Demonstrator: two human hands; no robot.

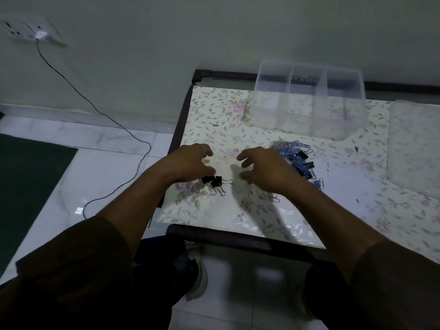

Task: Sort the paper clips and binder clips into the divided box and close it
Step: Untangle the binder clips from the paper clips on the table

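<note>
A clear divided box [309, 101] stands open at the back of the flowered table, its compartments looking bare. Its clear lid [415, 146] lies flat to the right. A mixed pile of blue paper clips and black binder clips [295, 160] lies in front of the box. A few black binder clips [215, 183] lie apart at the left. My left hand [190, 163] hovers just above these, fingers spread. My right hand [264, 170] hangs over the left edge of the pile, fingers curled apart. A few silver paper clips [276, 197] show under my right wrist.
The table [214, 129] has a dark frame and its left edge runs close to my left hand. A black cable [100, 113] runs from a wall socket across the tiled floor at the left. A dark mat [26, 186] lies on the floor.
</note>
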